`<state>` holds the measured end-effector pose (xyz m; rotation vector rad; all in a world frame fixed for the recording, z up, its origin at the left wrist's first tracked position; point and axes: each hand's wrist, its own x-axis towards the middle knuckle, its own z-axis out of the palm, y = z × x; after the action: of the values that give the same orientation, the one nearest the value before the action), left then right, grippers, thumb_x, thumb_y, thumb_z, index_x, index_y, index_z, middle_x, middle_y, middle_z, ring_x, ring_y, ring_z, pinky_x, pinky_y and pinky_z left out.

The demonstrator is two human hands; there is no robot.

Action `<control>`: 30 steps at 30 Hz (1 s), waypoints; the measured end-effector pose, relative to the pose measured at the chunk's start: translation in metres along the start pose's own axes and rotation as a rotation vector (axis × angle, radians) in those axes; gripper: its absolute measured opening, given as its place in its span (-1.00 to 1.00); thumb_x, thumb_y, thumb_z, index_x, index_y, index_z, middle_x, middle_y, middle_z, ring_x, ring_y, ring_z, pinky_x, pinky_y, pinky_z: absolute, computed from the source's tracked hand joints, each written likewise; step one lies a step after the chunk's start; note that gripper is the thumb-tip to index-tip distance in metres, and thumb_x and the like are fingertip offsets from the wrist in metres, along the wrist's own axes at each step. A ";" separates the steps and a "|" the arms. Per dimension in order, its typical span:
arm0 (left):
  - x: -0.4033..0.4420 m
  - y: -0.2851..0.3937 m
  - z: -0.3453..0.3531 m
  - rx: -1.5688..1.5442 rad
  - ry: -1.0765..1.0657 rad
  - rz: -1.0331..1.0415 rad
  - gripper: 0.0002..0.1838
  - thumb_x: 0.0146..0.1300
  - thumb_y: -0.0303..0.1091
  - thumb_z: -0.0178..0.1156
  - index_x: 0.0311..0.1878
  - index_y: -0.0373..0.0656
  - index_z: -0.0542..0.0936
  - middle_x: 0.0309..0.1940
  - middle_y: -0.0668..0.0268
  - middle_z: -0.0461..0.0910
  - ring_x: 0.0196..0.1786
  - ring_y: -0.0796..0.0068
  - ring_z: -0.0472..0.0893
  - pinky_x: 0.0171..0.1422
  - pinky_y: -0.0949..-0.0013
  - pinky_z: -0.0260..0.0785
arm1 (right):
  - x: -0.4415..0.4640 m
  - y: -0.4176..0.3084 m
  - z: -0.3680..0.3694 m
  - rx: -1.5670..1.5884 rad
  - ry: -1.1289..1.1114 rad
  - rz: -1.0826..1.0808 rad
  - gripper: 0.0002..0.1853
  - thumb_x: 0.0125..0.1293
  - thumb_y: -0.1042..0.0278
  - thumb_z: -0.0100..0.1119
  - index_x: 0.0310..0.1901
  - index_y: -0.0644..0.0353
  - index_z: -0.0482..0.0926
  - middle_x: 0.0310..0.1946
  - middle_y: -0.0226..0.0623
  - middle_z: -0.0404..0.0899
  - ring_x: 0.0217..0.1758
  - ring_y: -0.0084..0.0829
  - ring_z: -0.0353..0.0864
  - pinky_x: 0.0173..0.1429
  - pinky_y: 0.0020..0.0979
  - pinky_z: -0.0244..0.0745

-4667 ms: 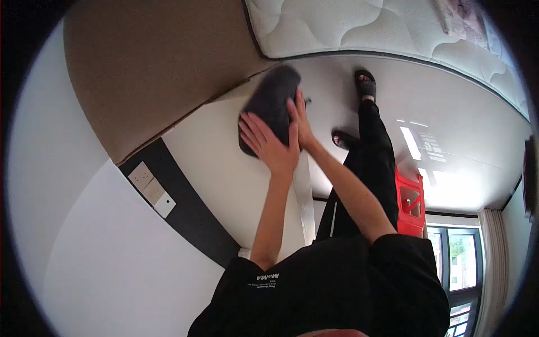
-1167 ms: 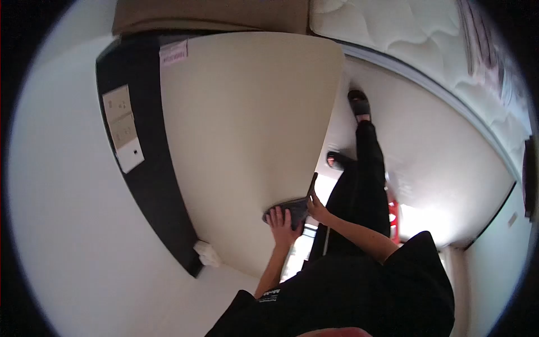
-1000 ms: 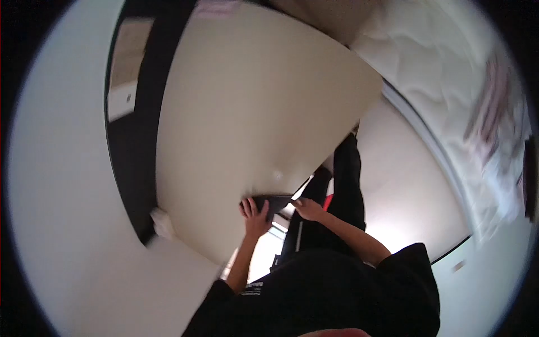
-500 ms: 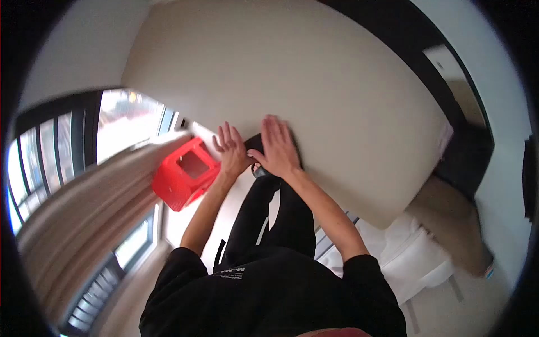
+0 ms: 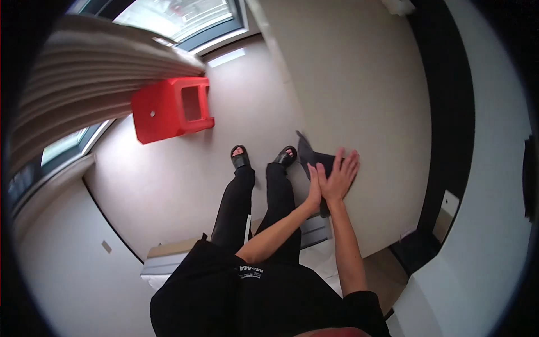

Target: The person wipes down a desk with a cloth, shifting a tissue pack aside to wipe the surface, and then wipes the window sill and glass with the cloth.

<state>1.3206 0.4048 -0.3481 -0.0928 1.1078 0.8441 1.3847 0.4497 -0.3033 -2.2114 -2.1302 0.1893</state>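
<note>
Head cam: R hand is flat on a dark-grey, soft fabric cloth, fingers stretched out & slightly spread, a few tips past the cloth onto the wide, smooth beige tabletop-like panel. Not clenched. L hand sits right against R hand, fingers straight, touching the cloth too (seen edge-on, so can't tell if it pinches any fabric). Cloth lies at the panel's near-L edge, bunched under the hands, w/ one pointed corner sticking out twd the pale, shiny floor.

Vs. approx half a sec ago: view has swung round; hands were nearer mid-frame, L hand apart from R w/ fingers fanned out, cloth mostly hidden. Now hands are together & more of the cloth shows. Red plastic stool was partly cut off by the panel; now well clear of it, by the pleated grey-beige fabric curtain. Both black open-toe sandals now visible. Long flat black strip runs along the panel's far R side.
</note>
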 end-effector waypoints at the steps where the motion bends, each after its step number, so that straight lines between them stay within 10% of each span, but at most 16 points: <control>1: 0.005 0.000 -0.005 -0.017 0.022 0.012 -0.07 0.53 0.41 -0.36 0.67 -0.11 -0.13 0.61 0.36 0.01 0.63 0.39 0.00 0.67 0.34 -0.15 | -0.001 0.002 0.003 -0.012 0.034 -0.012 -0.06 0.41 -0.31 0.02 0.58 0.24 0.09 0.59 0.30 -0.10 0.65 0.30 -0.15 0.64 0.22 -0.25; 14: 0.084 0.042 0.009 -0.135 -0.003 0.372 -0.26 0.65 0.14 -0.33 0.68 -0.09 -0.13 0.61 0.35 0.01 0.61 0.42 0.02 0.67 0.36 -0.19 | 0.083 -0.030 0.001 0.081 -0.014 -0.119 -0.09 0.41 -0.29 0.02 0.58 0.22 0.12 0.58 0.34 -0.11 0.63 0.39 -0.15 0.60 0.33 -0.23; 30: 0.251 0.379 0.059 0.090 0.213 0.304 -0.04 0.42 0.46 -0.27 0.67 0.01 -0.05 0.67 0.11 -0.16 0.67 -0.01 -0.18 0.62 -0.19 -0.35 | 0.430 -0.195 0.028 0.036 0.151 -0.225 -0.01 0.34 -0.36 0.07 0.61 0.11 0.03 0.61 0.20 -0.09 0.68 0.19 -0.16 0.66 0.17 -0.31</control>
<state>1.1672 0.8342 -0.3989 0.0644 1.3810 1.0708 1.2029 0.8857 -0.3235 -1.8819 -2.2486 0.0456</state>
